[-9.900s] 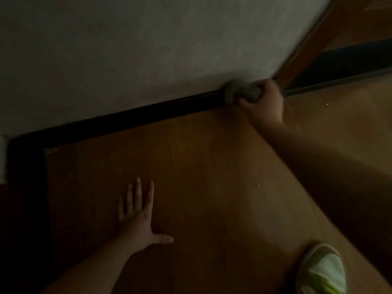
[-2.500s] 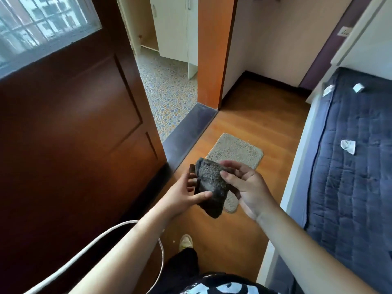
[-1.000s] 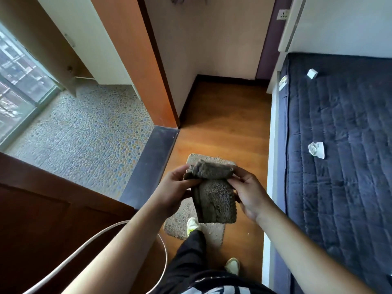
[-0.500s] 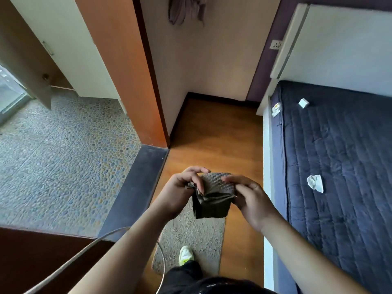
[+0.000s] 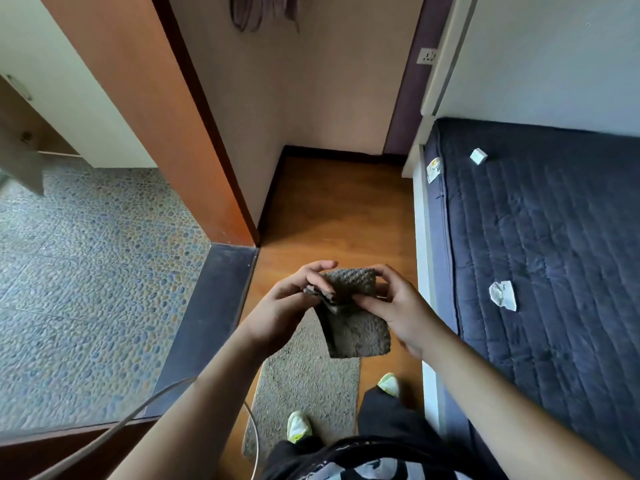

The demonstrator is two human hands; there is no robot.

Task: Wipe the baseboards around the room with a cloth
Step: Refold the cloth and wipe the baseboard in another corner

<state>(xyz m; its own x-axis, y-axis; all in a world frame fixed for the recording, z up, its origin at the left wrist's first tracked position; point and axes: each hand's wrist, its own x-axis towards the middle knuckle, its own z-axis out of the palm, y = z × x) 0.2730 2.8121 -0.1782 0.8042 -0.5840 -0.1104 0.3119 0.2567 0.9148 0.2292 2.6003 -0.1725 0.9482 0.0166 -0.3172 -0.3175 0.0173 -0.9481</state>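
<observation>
I hold a dark grey textured cloth (image 5: pixel 353 323) in front of me with both hands, above the floor. My left hand (image 5: pixel 284 310) pinches its upper left folded edge. My right hand (image 5: pixel 398 306) grips its right side, thumb across the front. The lower part of the cloth hangs down. A dark baseboard (image 5: pixel 343 152) runs along the foot of the far beige wall and turns down the left wall (image 5: pixel 272 192) toward the orange door frame.
A bed with a dark blue quilted mattress (image 5: pixel 554 254) fills the right, with crumpled paper (image 5: pixel 502 296) on it. A beige mat (image 5: pixel 304 386) lies under my feet on the wood floor. A dark threshold (image 5: pixel 211 306) leads left to a pebble-patterned floor. A white cable (image 5: pixel 145 407) crosses lower left.
I stood up from wiping the baseboard in the dark corner and walked toward the narrow passage by the bed. Both hands took the cloth and keep refolding it; it hangs longer now.
</observation>
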